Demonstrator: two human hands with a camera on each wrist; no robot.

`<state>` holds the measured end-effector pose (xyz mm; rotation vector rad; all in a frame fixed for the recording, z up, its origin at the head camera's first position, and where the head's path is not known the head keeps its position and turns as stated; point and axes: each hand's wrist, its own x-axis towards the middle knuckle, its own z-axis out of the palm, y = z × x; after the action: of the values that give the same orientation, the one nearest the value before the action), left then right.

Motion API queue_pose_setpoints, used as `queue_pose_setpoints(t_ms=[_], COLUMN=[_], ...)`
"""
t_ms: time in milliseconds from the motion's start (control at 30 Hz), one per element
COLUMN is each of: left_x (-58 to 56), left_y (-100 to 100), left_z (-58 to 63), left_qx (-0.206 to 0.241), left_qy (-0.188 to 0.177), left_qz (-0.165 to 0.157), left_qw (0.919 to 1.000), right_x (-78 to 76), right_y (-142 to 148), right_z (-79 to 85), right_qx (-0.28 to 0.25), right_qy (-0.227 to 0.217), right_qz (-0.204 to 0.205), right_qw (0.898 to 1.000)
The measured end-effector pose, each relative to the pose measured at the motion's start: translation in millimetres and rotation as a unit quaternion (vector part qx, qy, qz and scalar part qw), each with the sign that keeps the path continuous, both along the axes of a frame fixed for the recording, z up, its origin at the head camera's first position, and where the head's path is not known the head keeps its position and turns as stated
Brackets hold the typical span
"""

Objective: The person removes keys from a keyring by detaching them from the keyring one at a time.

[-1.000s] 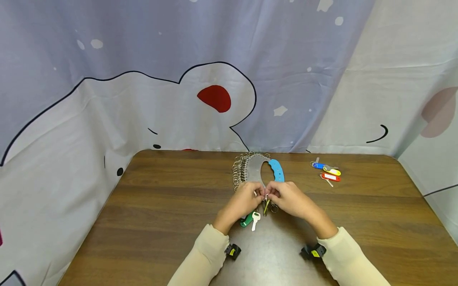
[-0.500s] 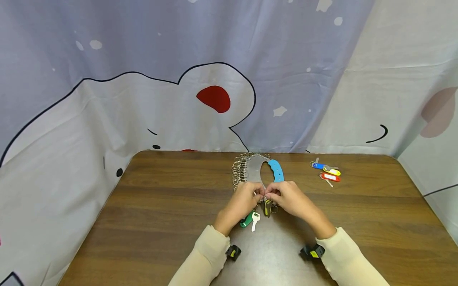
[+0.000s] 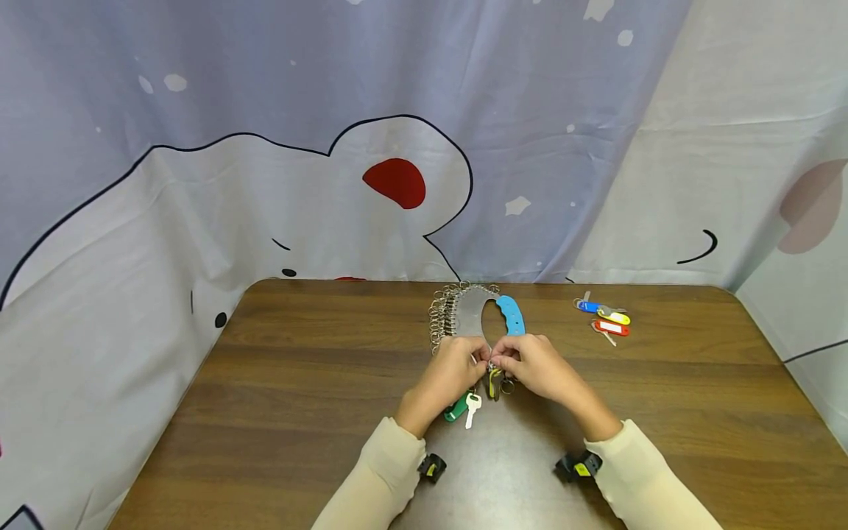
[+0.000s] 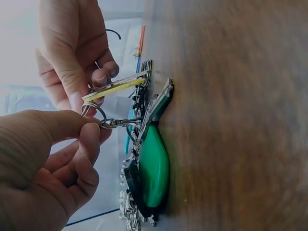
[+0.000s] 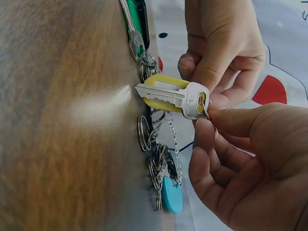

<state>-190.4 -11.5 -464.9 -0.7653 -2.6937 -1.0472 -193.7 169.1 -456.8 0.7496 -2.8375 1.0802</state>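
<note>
My left hand (image 3: 450,372) and right hand (image 3: 535,364) meet fingertip to fingertip over the near end of a curved metal key holder (image 3: 469,311). In the left wrist view, the left thumb and finger pinch at the end of a small metal clip (image 4: 120,123), on its ring. The right hand pinches a split key ring (image 4: 98,107). From it hang a silver key (image 5: 190,98) and a yellow key tag (image 5: 154,81). Fingertips partly cover where the two rings meet. Under the left hand lie a green tag (image 4: 155,168) and its key (image 3: 472,410).
The holder has a blue handle (image 3: 512,316) and many rings (image 3: 439,313) along its left edge. At the right lie keys with a blue tag (image 3: 588,307), a yellow tag (image 3: 616,317) and a red tag (image 3: 612,328). A printed curtain hangs behind the wooden table (image 3: 318,383).
The yellow-tagged key has twisted about under the fingertips, first edge-on, then showing more of its face. Both hands stay in nearly the same place.
</note>
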Motion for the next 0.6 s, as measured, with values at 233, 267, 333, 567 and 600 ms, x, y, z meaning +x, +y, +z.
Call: queue_pose_setpoints(t_ms=[233, 267, 333, 567, 600], left_x=[0.0, 0.0, -0.1, -0.5, -0.8], left_y=[0.7, 0.9, 1.1, 0.4, 0.1], left_z=[0.2, 0.4, 0.6, 0.1, 0.0], left_qx=[0.003, 0.005, 0.007, 0.014, 0.012], left_qy=[0.013, 0.013, 0.008, -0.019, -0.016], left_qz=[0.006, 0.006, 0.006, 0.005, 0.003], left_qw=[0.9999, 0.9999, 0.9999, 0.9997, 0.9998], right_x=[0.4, 0.3, 0.1, -0.1, 0.0], right_y=[0.0, 0.2, 0.6, 1.1, 1.0], right_z=[3.0, 2.8, 2.7, 1.9, 2.0], right_qx=[-0.016, -0.018, -0.021, -0.026, -0.026], right_qy=[-0.011, -0.012, -0.013, -0.019, -0.02], right_qz=[-0.001, 0.0, 0.0, 0.001, 0.0], right_qw=[1.0, 1.0, 1.0, 0.999, 0.999])
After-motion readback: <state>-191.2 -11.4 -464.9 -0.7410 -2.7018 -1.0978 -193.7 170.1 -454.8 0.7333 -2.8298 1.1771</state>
